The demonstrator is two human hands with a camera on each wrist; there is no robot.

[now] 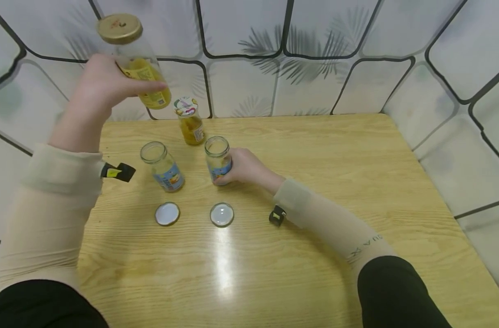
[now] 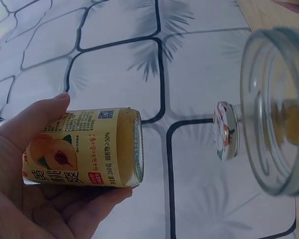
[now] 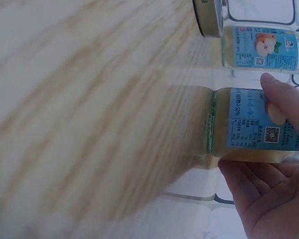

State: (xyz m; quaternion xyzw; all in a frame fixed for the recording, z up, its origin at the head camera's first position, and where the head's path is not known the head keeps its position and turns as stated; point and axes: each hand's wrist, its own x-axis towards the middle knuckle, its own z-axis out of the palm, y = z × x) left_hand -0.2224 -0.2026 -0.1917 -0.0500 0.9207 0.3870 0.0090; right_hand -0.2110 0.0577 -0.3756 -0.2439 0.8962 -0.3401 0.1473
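Observation:
Raised at the upper left, my left hand point(image 1: 104, 82) grips a gold-lidded jar point(image 1: 140, 69) with a yellow label showing a peach; the jar tilts in the head view. My right hand point(image 1: 249, 171) is wrapped around a lidless glass jar point(image 1: 216, 152) with a blue label, its base right at the tabletop. Left of that jar stands another lidless blue-label jar point(image 1: 168, 175). Two round lids, one white inside point(image 1: 167, 213) and one shiny point(image 1: 222, 214), lie in front of the pair.
Behind the lidless jars, near the table's back edge, a jar with a colourful patterned lid point(image 1: 191, 127) holds yellow-orange contents. The wooden table point(image 1: 335, 182) meets a wall with a tile and leaf pattern point(image 1: 241, 86) at the back.

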